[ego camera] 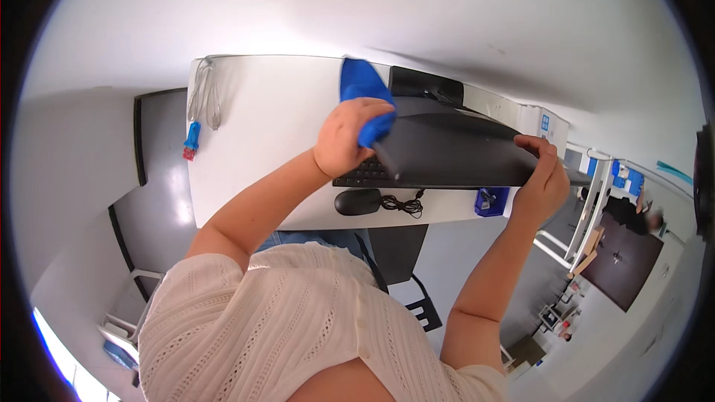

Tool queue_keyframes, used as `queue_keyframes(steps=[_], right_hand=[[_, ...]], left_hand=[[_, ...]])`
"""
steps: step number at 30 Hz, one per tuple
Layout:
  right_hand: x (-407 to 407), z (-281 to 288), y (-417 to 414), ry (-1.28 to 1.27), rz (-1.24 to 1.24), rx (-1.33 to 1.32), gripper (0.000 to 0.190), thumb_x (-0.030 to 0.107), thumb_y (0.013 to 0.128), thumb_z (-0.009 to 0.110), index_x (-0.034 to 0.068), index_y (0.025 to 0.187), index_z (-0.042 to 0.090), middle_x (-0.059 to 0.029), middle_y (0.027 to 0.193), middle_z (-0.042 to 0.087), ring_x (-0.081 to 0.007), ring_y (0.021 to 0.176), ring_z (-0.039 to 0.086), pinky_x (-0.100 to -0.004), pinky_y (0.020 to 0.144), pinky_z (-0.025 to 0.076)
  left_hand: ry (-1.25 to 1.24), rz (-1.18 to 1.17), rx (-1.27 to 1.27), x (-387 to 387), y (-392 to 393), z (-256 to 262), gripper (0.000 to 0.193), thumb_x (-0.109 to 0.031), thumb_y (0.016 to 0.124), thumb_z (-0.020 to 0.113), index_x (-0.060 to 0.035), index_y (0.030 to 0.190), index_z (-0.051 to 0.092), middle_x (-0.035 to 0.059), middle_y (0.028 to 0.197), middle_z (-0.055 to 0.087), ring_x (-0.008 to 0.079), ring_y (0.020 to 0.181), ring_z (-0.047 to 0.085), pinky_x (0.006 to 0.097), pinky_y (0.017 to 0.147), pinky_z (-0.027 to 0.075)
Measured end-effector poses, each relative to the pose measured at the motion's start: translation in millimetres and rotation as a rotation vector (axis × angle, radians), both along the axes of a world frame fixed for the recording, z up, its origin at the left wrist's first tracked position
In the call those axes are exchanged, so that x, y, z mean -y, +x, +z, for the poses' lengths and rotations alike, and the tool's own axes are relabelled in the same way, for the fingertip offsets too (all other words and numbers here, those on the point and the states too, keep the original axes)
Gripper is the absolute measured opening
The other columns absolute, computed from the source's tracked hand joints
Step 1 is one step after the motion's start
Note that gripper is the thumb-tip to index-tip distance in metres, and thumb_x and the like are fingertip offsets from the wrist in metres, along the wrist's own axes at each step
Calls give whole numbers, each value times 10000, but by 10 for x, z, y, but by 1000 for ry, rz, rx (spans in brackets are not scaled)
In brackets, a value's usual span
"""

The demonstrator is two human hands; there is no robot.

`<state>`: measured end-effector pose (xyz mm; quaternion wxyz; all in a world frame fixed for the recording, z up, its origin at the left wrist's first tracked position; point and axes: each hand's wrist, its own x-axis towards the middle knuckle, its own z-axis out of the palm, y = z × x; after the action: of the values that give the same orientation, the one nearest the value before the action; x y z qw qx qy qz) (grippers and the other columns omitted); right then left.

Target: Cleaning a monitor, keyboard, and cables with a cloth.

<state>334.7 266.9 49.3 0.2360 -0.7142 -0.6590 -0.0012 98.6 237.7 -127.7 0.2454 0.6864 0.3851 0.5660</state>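
Note:
My left hand (349, 137) is closed on a blue cloth (363, 84), which hangs over the left end of a black computer monitor (458, 148). A dark, blurred, thin piece shows just below that hand; I cannot tell what it is. My right hand (542, 178) holds the monitor near its right end, fingertips over its back and the thumb side hidden. Behind the monitor stands its black base (427, 85). Part of a black keyboard (363, 173) shows under the monitor's left end. A black mouse (357, 202) with a coiled cable (405, 205) lies by the front edge.
The white desk (262, 139) meets the wall at the back. A coiled grey cable (204, 95) with a blue and red end lies at its left edge. A small blue bin (491, 202) with small parts and a white box (544, 123) are at the right. A person sits farther right.

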Motion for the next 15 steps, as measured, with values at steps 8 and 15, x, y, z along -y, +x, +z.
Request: queue_keyframes(steps=[8,15], right_hand=[[59,-30,-50,91,81,-27,462,197,954,301,48,740,682,-41,735,684,-235,725,649,-348,845,495],[68,-36,20,113,87,-26,469,203,953,290,54,730,675,-37,719,675,-245,720,645,-386,907,479]], left_hand=[[-379,57,-253,-128,-173,-1062,553,44,690,674,-29,1201,475,133,1189,570,340,1079,562,371,925,473],[-932,233,-209,-605,-354,-659,342,-123,852,635,10,1158,557,145,977,663,293,925,645,392,807,502]])
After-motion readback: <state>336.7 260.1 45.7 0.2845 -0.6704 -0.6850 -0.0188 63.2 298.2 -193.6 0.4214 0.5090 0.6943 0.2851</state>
